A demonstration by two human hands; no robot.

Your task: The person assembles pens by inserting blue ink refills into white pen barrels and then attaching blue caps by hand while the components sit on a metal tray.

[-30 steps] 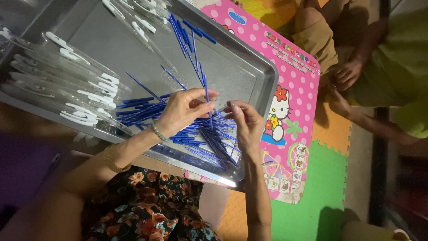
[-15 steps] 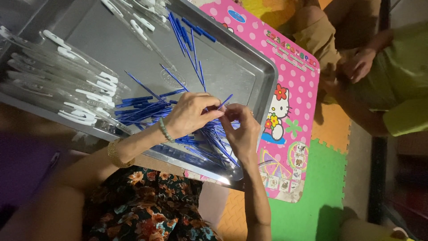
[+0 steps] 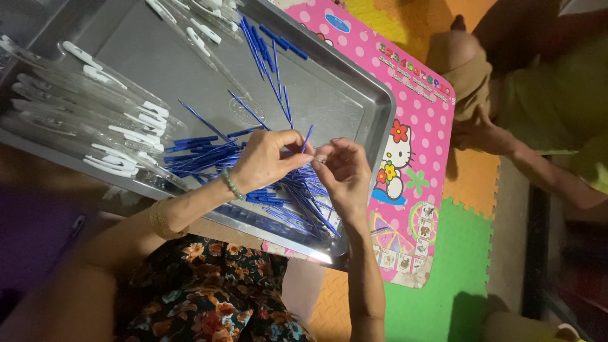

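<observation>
Steel tray (image 3: 354, 95), wide and shallow, lies tilted across my lap and over one edge of the pink dotted mat (image 3: 421, 101); it is only one, and it carries everything else. On its left part lie the clear pen barrels with white caps (image 3: 95, 126), side by side; I count about ten, and more at the top edge I cannot count well. Blue refill tubes (image 3: 202, 152) lie in a loose heap under my hands, too many to count, with about six more apart near the top (image 3: 272, 47).

My left hand (image 3: 263, 161) pinches one blue refill (image 3: 307, 138) between thumb and first finger, its tip pointing up. My right hand (image 3: 342, 171) has its fingertips pressed together on something small, which I cannot see clearly. I judge the refill very light, thin, smooth and a little bendy, so I hold it near the end, gently.
</observation>
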